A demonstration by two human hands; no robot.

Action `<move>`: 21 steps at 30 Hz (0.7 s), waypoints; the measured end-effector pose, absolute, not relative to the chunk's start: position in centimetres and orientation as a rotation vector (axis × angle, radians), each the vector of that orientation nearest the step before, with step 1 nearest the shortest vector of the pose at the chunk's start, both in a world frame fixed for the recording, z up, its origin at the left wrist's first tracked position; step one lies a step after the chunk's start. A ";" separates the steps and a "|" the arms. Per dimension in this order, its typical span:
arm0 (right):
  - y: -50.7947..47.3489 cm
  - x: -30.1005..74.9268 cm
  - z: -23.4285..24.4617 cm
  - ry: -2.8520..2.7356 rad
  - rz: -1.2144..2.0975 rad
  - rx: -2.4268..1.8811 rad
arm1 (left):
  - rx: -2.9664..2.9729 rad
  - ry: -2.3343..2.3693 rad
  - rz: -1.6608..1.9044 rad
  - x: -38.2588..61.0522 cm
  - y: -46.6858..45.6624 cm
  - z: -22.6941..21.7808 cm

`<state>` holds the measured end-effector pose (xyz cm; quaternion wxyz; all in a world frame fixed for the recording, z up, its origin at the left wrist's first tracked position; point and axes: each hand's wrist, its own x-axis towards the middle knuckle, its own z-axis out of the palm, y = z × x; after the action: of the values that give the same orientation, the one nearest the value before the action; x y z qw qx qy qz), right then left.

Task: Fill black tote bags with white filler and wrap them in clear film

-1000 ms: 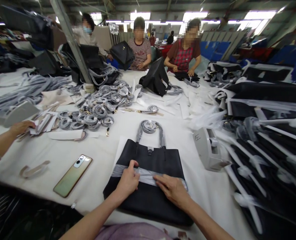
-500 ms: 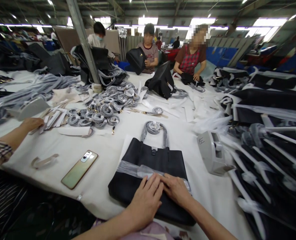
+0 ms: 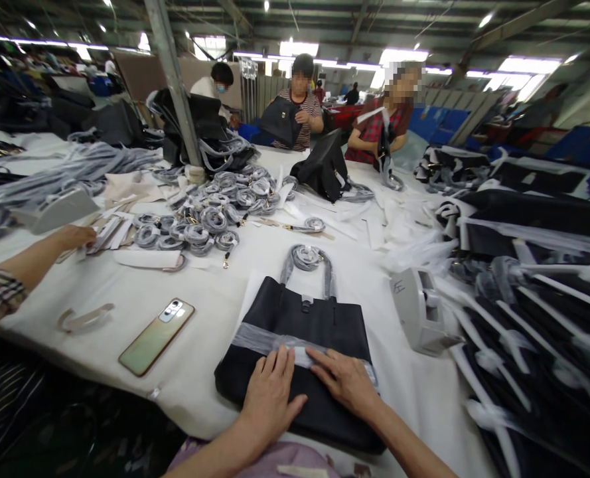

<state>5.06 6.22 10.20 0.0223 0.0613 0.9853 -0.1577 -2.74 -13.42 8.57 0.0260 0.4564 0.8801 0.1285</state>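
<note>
A black handbag [image 3: 334,322] lies flat in front of me, its wrapped handles [image 3: 328,272] pointing away. A translucent plastic band [image 3: 259,337] crosses its front. My left hand [image 3: 271,385] rests flat on the bag with its fingertips at the band's lower edge and the thumb spread. To its right, my right hand [image 3: 347,384] also lies on the bag, fingers stretched out, fingertips on the band. Neither hand grips anything. A coil of wrapped strap [image 3: 305,257] sits between the handles.
A green phone [image 3: 156,337] lies at left; a grey tape dispenser [image 3: 419,311] stands at right. Wrapped black bags [image 3: 538,332] fill the right side. Several coiled straps [image 3: 212,216] lie beyond. A co-worker's hand [image 3: 75,237] reaches over paper strips at left. People handle bags across the table.
My hands have moved apart along the band, the left going left and its thumb spreading. Across the table, a co-worker at right has lifted a dark bag off the surface.
</note>
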 end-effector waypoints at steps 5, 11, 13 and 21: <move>6.1 5.4 10.1 3.142 -0.731 0.240 | 1.375 2.776 0.398 -2.5 -13.4 8.1; 2.5 2.2 11.8 3.165 -0.774 -0.184 | 1.416 2.759 0.418 -2.7 -13.5 8.1; 1.2 0.7 11.7 3.074 -0.714 -0.318 | 1.424 2.736 0.424 -2.8 -13.8 8.1; 0.1 -1.0 9.7 3.036 -0.564 -0.195 | 1.389 2.788 0.371 -2.9 -15.3 8.2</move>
<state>-1.00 0.14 9.67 0.0236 -0.0631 0.9810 -0.1821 -2.93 -15.29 8.21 0.0025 0.4429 0.8888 0.1182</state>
